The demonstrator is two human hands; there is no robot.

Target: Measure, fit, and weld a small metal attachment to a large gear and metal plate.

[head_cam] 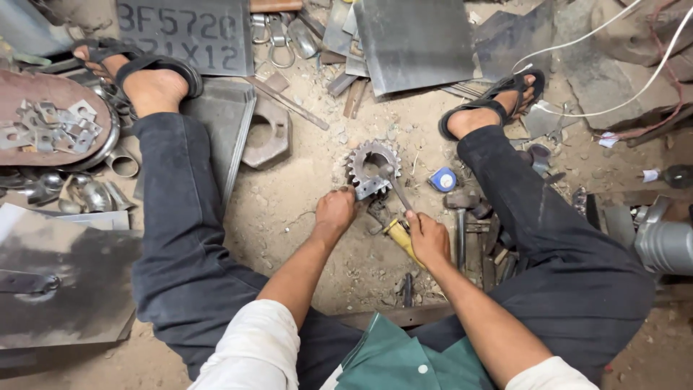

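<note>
I sit on a dusty floor with my legs spread. A toothed steel gear [370, 167] lies on the ground between them. My left hand [334, 213] rests on the ground at the gear's near left edge, fingers closed against a small metal piece there. My right hand [427, 238] grips a tool with a yellow handle [399, 238]. Its metal shaft [396, 189] angles up so that the tip sits inside the gear's centre hole.
A hammer [460, 217] and a small blue tape measure [444, 180] lie right of the gear. A round tray of metal brackets [50, 124] sits far left. Steel plates [415, 42] and a stencilled sheet [184, 32] lie ahead, white cables [613, 36] at right.
</note>
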